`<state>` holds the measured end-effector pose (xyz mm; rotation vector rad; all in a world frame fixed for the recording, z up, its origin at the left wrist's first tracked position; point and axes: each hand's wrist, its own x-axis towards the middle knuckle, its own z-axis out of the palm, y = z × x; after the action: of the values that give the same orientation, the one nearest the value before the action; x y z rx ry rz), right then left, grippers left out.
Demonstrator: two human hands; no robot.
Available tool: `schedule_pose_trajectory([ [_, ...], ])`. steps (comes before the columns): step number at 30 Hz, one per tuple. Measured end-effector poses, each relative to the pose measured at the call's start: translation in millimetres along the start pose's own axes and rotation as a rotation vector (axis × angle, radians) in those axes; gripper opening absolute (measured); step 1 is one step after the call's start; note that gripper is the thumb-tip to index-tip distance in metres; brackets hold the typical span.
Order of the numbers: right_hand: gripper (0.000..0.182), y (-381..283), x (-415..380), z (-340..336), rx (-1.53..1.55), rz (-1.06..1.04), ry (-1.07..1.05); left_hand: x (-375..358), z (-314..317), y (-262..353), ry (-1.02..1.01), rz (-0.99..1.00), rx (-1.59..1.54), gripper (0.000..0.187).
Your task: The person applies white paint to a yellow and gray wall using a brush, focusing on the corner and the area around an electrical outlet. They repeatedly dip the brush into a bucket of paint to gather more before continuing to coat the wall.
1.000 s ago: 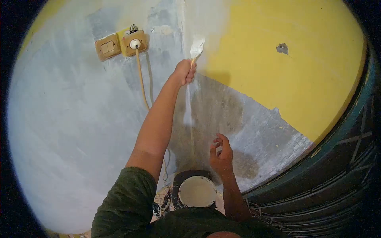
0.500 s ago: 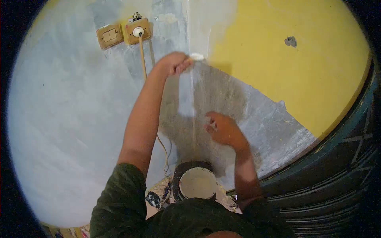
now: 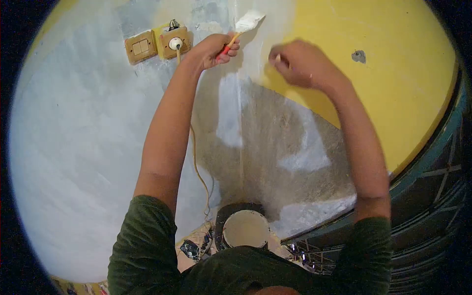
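While the left hand [image 3: 214, 51] grips the brush [image 3: 250, 21], whitened bristles just beyond its fingers, the right hand [image 3: 306, 65] hangs curled nearby, blurred; contents cannot be told. Pale coat [image 3: 83, 142] covers most of the area left of the left hand. Uncoated: yellow paint [image 3: 398, 93] beyond the right hand, grey patches [image 3: 265, 123] below both. Bucket [image 3: 246, 212] lower still.

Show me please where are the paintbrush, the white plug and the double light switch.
Paintbrush [image 3: 249, 21]: head view, on the white-coated bristles.
White plug [image 3: 175, 44]: head view, on its round body.
Double light switch [image 3: 140, 47]: head view, on the middle of its front.
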<state>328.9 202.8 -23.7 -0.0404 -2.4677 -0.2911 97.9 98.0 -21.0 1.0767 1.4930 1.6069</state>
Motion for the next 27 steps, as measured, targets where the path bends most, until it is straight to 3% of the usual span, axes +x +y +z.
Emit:
schedule_pose_trajectory([
  [1, 0.018, 6, 8, -6, 0.002, -0.001, -0.001, 6, 1, -8, -0.048, 0.05, -0.015, 0.012],
  [3, 0.018, 19, 19, -13, -0.169, -0.193, 0.102, 19, 3, -26, -0.092, 0.103, -0.034, 0.014],
  [6, 0.017, 36, 21, -15, -0.328, -0.354, -0.079, 35, 5, -58, -0.1, -0.055, -0.029, 0.018],
  [8, 0.017, 55, 19, -3, -0.302, -0.435, -0.042, 35, 8, -89, -0.076, -0.225, -0.111, 0.02],
  [10, 0.017, 63, 22, 2, -0.273, -0.513, 0.005, 38, 0, -123, -0.095, -0.253, -0.089, 0.02],
  [12, 0.017, 63, 20, 4, -0.358, -0.589, -0.097, 30, -5, -158, -0.124, -0.291, -0.069, 0.021],
  [14, 0.016, 64, 19, 8, -0.382, -0.63, -0.117, 13, -11, -179, -0.124, -0.342, 0.118, 0.019],
  [18, 0.017, 68, 20, 13, -0.424, -0.663, -0.147, -9, -17, -161, -0.038, -0.551, 0.069, 0.019],
  [20, 0.017, 65, 19, 12, -0.433, -0.635, -0.138, -15, -19, -126, -0.139, -0.57, 0.118, 0.021],
  [23, 0.018, 65, 19, 13, -0.427, -0.607, -0.134, 8, -17, -94, -0.032, -0.339, 0.232, 0.02],
  [27, 0.021, 66, 20, 13, -0.389, -0.604, -0.091, 28, -12, -47, 0.043, -0.184, 0.247, 0.021],
])
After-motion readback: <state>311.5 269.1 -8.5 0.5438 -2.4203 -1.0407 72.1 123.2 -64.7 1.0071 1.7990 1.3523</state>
